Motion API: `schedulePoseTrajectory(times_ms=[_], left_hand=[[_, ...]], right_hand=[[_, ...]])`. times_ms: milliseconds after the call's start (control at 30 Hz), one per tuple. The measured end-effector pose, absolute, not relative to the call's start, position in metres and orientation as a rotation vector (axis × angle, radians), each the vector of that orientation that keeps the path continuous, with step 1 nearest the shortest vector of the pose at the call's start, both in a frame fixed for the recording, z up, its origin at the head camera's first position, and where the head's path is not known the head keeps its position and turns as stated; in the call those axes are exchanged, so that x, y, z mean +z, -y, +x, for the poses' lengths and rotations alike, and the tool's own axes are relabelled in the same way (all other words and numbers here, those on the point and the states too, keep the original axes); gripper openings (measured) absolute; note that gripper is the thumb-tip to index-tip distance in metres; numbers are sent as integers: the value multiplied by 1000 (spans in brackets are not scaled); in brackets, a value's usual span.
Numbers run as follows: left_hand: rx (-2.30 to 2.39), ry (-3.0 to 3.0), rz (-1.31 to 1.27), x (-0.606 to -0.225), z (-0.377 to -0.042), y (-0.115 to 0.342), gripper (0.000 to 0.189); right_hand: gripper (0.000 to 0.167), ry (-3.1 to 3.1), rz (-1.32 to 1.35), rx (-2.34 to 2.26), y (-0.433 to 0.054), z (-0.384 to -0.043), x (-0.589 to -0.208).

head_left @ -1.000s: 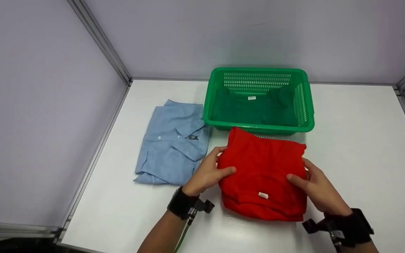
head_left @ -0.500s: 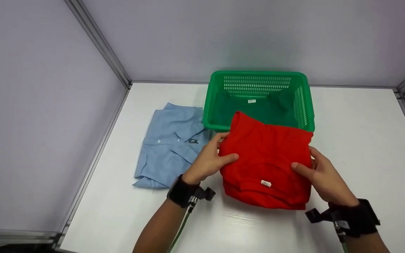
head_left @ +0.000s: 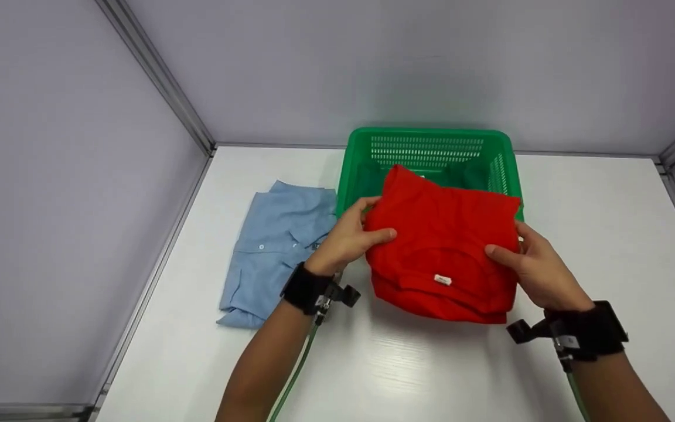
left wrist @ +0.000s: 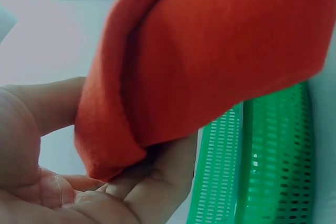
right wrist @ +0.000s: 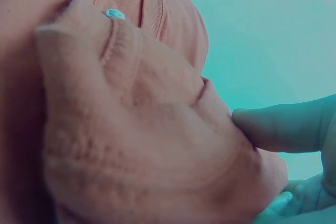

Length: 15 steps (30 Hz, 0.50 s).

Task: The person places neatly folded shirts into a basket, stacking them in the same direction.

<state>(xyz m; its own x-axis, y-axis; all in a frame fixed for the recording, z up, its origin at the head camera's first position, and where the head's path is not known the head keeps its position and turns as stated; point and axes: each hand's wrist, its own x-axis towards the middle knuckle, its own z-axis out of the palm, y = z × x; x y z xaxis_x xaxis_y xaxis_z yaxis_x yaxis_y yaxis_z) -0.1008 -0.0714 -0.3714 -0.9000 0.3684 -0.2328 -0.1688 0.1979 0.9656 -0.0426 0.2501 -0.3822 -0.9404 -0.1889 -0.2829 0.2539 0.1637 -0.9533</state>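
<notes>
White, smooth tabletop [head_left: 589, 217], widening from the back toward the viewer. Shows a glossy patch of reflected light near the front centre, with faint shadows around. At the middle of the rear edge, carries a green rectangular basket [head_left: 428, 134], upright, with slotted sides and a rounded rim, largely hidden along the near side. Just beside the basket, to the left and a little nearer, bears a light blue shirt [head_left: 270, 249], folded flat, with small pale buttons, partly hidden at the lower right.
</notes>
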Motion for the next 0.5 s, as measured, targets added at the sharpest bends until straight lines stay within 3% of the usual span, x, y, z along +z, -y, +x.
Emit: schedulePoseTrajectory(times_ms=[500], left_hand=[[1694, -2093, 131, -373, -156, 63, 78]], right_hand=[[68, -2021, 146, -1866, -256, -96, -382]])
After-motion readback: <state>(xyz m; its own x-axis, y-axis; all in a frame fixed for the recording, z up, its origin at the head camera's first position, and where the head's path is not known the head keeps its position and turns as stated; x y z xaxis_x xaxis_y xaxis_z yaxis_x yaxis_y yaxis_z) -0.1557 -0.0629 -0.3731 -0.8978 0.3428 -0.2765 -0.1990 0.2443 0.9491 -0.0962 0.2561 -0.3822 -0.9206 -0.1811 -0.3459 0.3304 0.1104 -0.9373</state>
